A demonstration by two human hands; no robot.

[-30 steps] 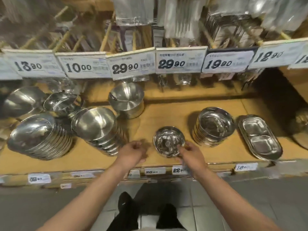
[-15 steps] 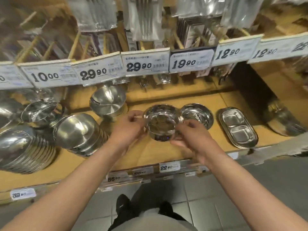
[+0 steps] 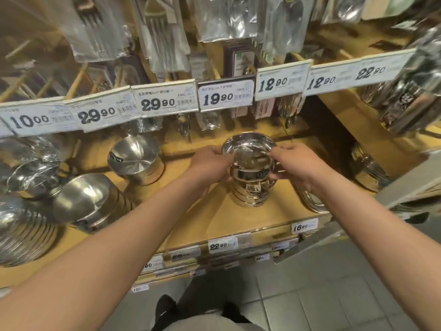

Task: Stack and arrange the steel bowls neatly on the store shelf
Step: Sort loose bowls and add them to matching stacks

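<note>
Centre frame, both hands on it: the left hand [image 3: 210, 161] and right hand [image 3: 294, 163] each have a curled-finger grip on the rim of the top bowl [image 3: 249, 149], which sits on the stack of steel bowls [image 3: 253, 187] on the wooden shelf [image 3: 198, 211]. More nested bowls [image 3: 88, 201] wait lower left.
</note>
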